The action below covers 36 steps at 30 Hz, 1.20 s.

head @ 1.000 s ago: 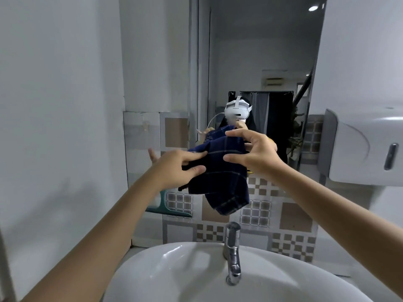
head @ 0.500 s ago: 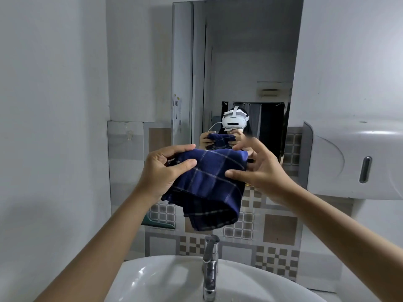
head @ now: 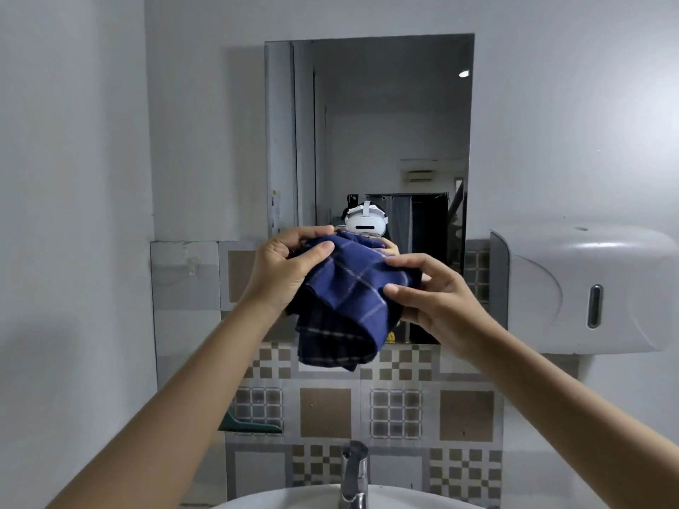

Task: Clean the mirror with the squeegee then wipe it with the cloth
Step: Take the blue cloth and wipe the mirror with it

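Note:
A dark blue checked cloth point(head: 349, 306) hangs bunched between both hands, in front of the lower part of the wall mirror point(head: 385, 141). My left hand point(head: 283, 268) grips its upper left side, thumb on top. My right hand point(head: 433, 292) pinches its right edge with thumb and fingers. The mirror is a tall rectangle above the tiled band; its lower part is hidden by the cloth and hands. A green object point(head: 250, 424), maybe the squeegee, sits on the wall low at left, partly behind my left forearm.
A white paper dispenser point(head: 588, 288) juts from the wall right of the mirror. A chrome tap point(head: 354, 472) rises from the white basin point(head: 294, 499) at the bottom edge. A plain wall closes in on the left.
The view has tilted up, so the whole mirror now shows and the basin has dropped to the bottom edge. Both hands keep hold of the cloth and have regripped it.

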Tool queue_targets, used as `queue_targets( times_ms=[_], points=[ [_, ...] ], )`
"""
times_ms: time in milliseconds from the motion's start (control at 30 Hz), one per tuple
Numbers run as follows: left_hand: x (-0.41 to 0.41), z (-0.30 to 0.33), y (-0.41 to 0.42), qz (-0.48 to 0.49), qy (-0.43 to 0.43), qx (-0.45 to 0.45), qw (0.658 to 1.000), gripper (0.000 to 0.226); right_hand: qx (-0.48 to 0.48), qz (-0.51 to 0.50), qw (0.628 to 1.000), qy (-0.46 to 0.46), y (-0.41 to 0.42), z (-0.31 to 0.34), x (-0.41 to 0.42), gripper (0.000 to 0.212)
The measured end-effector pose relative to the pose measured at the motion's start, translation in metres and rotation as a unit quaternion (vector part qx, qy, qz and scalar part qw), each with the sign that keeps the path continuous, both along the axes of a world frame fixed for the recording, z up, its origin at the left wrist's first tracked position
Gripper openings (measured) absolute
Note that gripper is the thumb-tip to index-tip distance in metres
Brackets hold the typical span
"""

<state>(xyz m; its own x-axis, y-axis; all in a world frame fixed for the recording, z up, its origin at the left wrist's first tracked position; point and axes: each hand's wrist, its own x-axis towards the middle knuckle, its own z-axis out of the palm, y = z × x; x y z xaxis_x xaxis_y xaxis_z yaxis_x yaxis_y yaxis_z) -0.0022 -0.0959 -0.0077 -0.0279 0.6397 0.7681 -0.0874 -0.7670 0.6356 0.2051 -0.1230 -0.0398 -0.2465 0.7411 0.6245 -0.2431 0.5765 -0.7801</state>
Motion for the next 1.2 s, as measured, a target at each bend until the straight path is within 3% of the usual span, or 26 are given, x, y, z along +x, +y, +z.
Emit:
queue_targets(
  times_ms=[67, 167, 233, 333, 500, 567, 733, 833, 933, 1033, 1200],
  points=[
    [0.001, 0.017, 0.01, 0.009, 0.025, 0.006, 1.0, 0.02, -0.021, 0.024, 0.998, 0.048, 0.002, 0.023, 0.0, 0.033],
    [0.007, 0.048, 0.023, 0.027, 0.142, 0.015, 0.989, 0.018, -0.021, -0.023, 0.995, 0.096, 0.017, 0.063, 0.005, 0.033],
    [0.012, 0.068, 0.03, 0.019, 0.209, 0.016, 0.978, 0.03, 0.006, -0.093, 0.989, 0.117, 0.029, 0.093, 0.009, 0.043],
    [0.013, 0.089, 0.046, 0.116, 0.287, 0.079, 0.948, 0.044, 0.118, -0.229, 0.958, 0.129, 0.04, 0.135, 0.021, 0.043],
    [-0.006, 0.108, 0.097, 0.281, 0.35, 0.047, 0.893, 0.074, 0.303, -0.417, 0.857, -0.027, 0.08, 0.204, 0.055, 0.059],
    [-0.016, 0.115, 0.119, 0.33, 0.355, 0.038, 0.874, 0.09, 0.337, -0.478, 0.807, -0.087, 0.104, 0.232, 0.071, 0.067],
    [-0.042, 0.131, 0.159, 0.449, 0.439, 0.04, 0.777, 0.128, 0.361, -0.589, 0.708, -0.147, 0.154, 0.289, 0.094, 0.075],
    [-0.053, 0.135, 0.175, 0.481, 0.493, 0.022, 0.724, 0.139, 0.349, -0.609, 0.682, -0.205, 0.182, 0.31, 0.104, 0.079],
    [-0.059, 0.132, 0.188, 0.491, 0.525, 0.007, 0.695, 0.145, 0.314, -0.618, 0.676, -0.25, 0.205, 0.318, 0.104, 0.077],
    [-0.066, 0.124, 0.2, 0.504, 0.523, 0.026, 0.687, 0.149, 0.299, -0.647, 0.664, -0.226, 0.22, 0.316, 0.092, 0.071],
    [-0.078, 0.12, 0.213, 0.487, 0.496, 0.063, 0.716, 0.151, 0.283, -0.692, 0.636, -0.191, 0.23, 0.316, 0.072, 0.067]
  ],
)
